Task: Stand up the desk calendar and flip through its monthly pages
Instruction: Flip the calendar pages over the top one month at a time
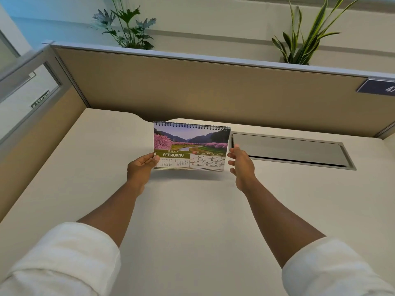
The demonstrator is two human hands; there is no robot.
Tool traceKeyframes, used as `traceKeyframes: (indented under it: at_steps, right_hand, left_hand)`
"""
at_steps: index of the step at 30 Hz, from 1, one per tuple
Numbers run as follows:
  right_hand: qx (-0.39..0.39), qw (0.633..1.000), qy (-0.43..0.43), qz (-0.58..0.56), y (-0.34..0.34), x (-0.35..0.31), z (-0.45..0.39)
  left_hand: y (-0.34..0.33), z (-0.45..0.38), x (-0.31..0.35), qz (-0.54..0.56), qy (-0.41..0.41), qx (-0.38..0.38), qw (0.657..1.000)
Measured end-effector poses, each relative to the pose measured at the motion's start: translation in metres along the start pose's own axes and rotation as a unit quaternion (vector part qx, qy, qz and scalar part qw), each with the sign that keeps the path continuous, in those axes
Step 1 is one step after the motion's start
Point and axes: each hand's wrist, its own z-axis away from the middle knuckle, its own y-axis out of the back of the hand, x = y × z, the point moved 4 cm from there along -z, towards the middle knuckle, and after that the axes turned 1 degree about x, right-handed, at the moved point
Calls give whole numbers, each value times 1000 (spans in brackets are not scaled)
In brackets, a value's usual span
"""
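A spiral-bound desk calendar point(191, 146) stands upright on the pale desk point(192, 221), showing the February page with a picture of pink blossom trees along a river. My left hand point(142, 168) pinches the calendar's lower left corner, thumb on the front. My right hand point(240, 165) hovers just off the right edge with fingers spread, holding nothing; whether a fingertip touches the edge I cannot tell.
A grey cable-tray lid point(290, 151) is set into the desk right of the calendar. A tan partition wall point(213, 90) closes off the back and left. Two potted plants point(128, 24) point(303, 43) rise behind it. A dark number sign point(378, 87) hangs at far right.
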Motion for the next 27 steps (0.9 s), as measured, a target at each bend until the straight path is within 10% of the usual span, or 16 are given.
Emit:
traceKeyframes:
  at_steps: [27]
  right_hand:
    - [-231,943,67,-231,-32,-57,20]
  left_hand:
    - [7,9,5,20,29,-21,999]
